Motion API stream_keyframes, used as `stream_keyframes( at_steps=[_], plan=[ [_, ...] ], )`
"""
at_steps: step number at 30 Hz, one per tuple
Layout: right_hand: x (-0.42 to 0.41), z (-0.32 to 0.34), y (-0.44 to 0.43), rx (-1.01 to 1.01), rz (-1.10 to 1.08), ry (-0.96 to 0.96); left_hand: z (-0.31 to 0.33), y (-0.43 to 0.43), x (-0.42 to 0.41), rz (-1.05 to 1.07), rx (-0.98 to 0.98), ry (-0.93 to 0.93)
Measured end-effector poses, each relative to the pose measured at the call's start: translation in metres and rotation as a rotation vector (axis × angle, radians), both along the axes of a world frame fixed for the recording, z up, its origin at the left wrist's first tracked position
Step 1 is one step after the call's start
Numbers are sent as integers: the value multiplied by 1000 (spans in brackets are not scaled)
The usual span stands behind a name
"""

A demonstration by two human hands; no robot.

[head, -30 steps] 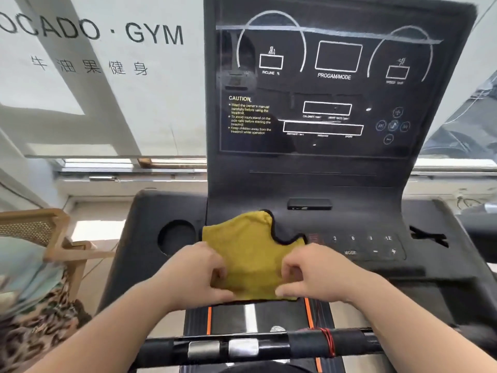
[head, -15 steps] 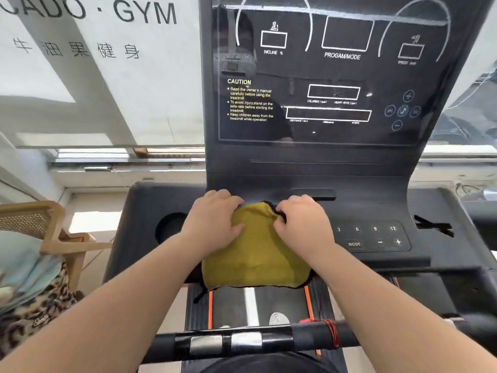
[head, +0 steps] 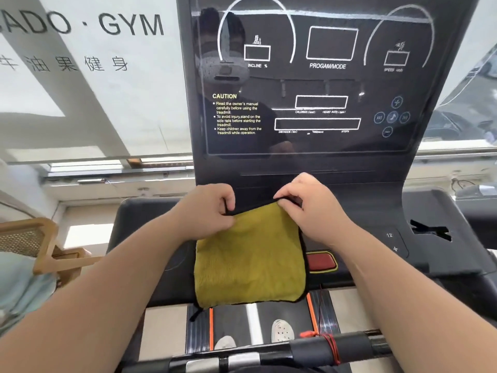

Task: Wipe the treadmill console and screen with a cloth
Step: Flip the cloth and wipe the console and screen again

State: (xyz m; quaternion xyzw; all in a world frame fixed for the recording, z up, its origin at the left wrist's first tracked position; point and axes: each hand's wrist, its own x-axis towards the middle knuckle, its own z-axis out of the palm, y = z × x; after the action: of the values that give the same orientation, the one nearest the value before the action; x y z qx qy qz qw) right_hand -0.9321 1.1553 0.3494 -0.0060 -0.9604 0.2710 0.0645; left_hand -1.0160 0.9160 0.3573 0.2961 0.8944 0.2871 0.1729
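A yellow cloth (head: 250, 265) with black trim hangs flat over the front of the black treadmill console (head: 435, 254). My left hand (head: 207, 211) pinches its top left corner. My right hand (head: 309, 208) pinches its top right corner. Both hands hold the top edge just below the upright dark screen (head: 317, 84), which carries white outlines and a caution text. The cloth hides the middle of the console; a red stop button (head: 321, 261) and a few keys (head: 392, 242) show to its right.
A black handlebar (head: 269, 354) with red cord crosses the bottom. The treadmill belt (head: 231, 319) and two white shoes lie below the cloth. A wooden chair (head: 37, 246) with clothes stands at the left. A frosted window with gym lettering (head: 88, 76) fills the left background.
Both hands slid from the cloth's near edge up to its far edge, then lifted and spread it by the top corners. It now hangs open, wider and flatter, exposing the red button.
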Motion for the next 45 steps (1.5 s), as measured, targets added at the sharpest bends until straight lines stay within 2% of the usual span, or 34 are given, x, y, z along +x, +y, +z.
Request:
stream_keyframes(
  at_steps=[3, 6, 8, 10, 13, 16, 19, 22, 26, 28, 30, 33, 36, 40, 45],
  plan=[
    [-11, -7, -10, 103, -163, 43, 0, -5, -8, 62, -56, 82],
    [-19, -12, -28, -14, -390, 144, -11, -7, -12, 246, -47, 304],
    [-13, -17, -47, -68, -410, 125, -24, -14, -6, 339, -4, 390],
    [4, -29, -76, -7, -311, -24, -40, -23, 8, 395, 74, 396],
    [34, -61, -113, 233, -228, -282, -64, -37, 36, 406, 144, 344],
    [31, -81, -115, 290, -290, -248, -82, -49, 62, 374, 151, 223],
    [-1, -80, -115, 327, -300, -248, -87, -60, 74, 343, 190, 184],
    [-18, -79, -126, 395, -196, -271, -84, -68, 72, 382, 233, 210],
    [8, -82, -131, 453, 242, -202, -85, -72, 62, 432, 195, 253],
    [32, -85, -119, 437, 341, -195, -87, -69, 59, 400, 179, 270],
    [53, -85, -97, 461, 262, -229, -88, -65, 58, 353, 170, 279],
    [58, -79, -76, 523, -70, -391, -91, -61, 62, 299, 163, 273],
    [39, -75, -100, 442, -222, -413, -92, -60, 68, 320, 181, 213],
    [13, -75, -139, 414, 0, -310, -87, -63, 71, 318, 231, 189],
    [37, -84, -129, 466, 505, -162, -89, -67, 69, 328, 205, 232]
  ],
)
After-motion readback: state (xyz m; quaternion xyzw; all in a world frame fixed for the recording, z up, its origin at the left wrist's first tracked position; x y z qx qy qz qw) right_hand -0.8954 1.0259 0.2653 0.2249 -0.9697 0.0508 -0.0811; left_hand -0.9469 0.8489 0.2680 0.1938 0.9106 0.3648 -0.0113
